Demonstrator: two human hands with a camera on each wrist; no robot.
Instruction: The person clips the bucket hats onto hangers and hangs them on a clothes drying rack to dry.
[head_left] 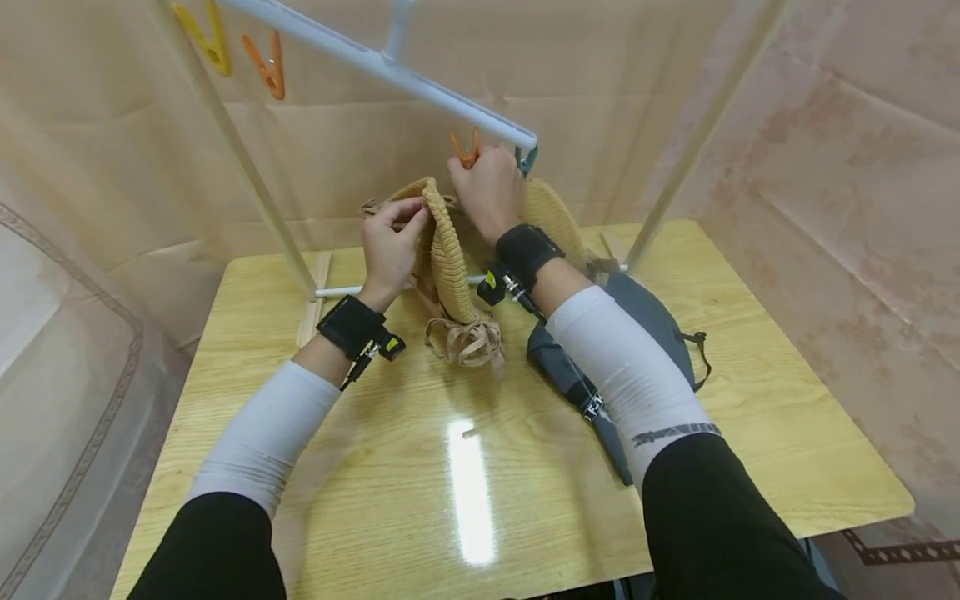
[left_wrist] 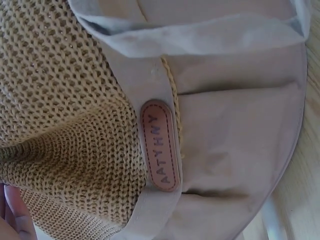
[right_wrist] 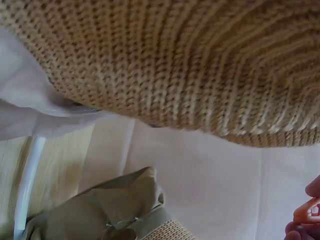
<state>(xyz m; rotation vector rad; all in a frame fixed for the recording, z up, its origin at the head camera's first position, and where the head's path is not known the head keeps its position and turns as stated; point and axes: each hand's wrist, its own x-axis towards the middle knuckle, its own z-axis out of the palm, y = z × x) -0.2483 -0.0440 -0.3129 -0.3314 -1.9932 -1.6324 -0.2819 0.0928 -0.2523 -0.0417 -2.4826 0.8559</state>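
Observation:
A tan knitted sun hat [head_left: 450, 258] with beige ribbon ties [head_left: 474, 340] hangs sideways between my hands. My left hand [head_left: 388, 250] pinches its crown between thumb and fingers. In the left wrist view, the hat's beige brim [left_wrist: 235, 145] and brown oval label [left_wrist: 160, 145] face the camera. My right hand [head_left: 491, 192] holds an orange clothespin [head_left: 468, 152] above the hat, near the end of a white bar [head_left: 457, 96]. A teal clothespin [head_left: 527, 158] is on that bar end. A second tan hat [head_left: 553, 218] is behind my right wrist, partly hidden.
A yellow clothespin [head_left: 210, 37] and another orange clothespin [head_left: 268, 65] hang at the upper left. Rack posts [head_left: 240, 158] stand on both sides of the wooden table [head_left: 375, 475]. A dark blue-grey fabric item with a strap [head_left: 652, 317] lies under my right forearm.

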